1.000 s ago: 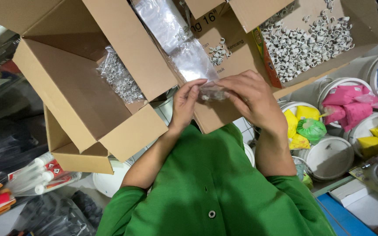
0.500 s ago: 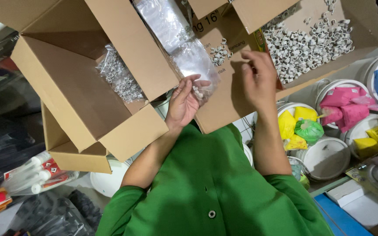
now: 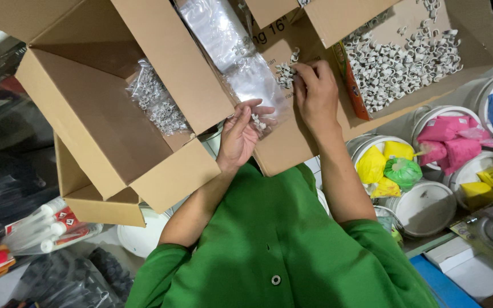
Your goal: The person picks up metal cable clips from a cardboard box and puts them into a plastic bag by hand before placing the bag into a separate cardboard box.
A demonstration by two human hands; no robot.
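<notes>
Few white clips (image 3: 258,122) already in clear bag (image 3: 256,85), pinched open by left hand (image 3: 241,136). Right hand (image 3: 315,94), at 2 o'clock, fingers closed on small clip pile (image 3: 285,72); box w/ loose clips (image 3: 400,54) mostly full.

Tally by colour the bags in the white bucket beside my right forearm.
Yellow bags: 3
Green bags: 1
Total: 4
</notes>
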